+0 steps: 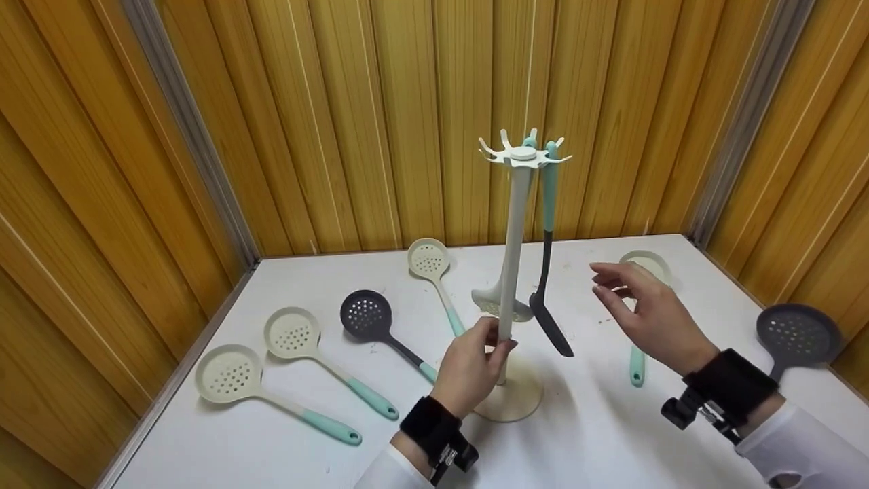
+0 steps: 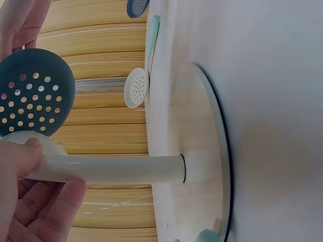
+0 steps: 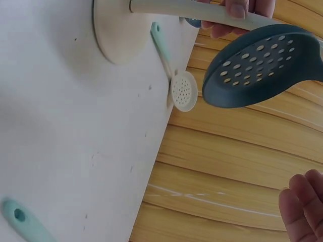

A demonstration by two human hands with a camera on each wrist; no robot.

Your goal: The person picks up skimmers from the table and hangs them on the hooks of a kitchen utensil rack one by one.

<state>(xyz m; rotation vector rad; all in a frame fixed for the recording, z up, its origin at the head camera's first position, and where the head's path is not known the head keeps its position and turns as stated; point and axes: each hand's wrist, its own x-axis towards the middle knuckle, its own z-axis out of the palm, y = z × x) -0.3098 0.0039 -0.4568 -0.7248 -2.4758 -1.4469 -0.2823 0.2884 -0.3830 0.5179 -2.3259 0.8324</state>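
Note:
My left hand (image 1: 470, 367) grips the pale pole of a utensil stand (image 1: 516, 238) low down, above its round base. From the stand's hooked top hangs a dark skimmer (image 1: 552, 333) with a teal handle, to the right of the pole. Behind the pole hangs a pale skimmer (image 1: 485, 297), partly hidden. To the right of the hanging dark skimmer, my right hand (image 1: 652, 316) is in the air, apart from it, with nothing held. In the right wrist view, the dark skimmer (image 3: 222, 96) is near those fingertips (image 3: 298, 201).
Left of the stand lie pale skimmers (image 1: 312, 424) with teal handles and one dark skimmer (image 1: 400, 350). Under my right hand lies another pale skimmer (image 1: 637, 367), and a dark skimmer (image 1: 798, 333) sits at the far right. Wood-patterned walls (image 1: 407, 136) enclose the white table (image 1: 271, 462).

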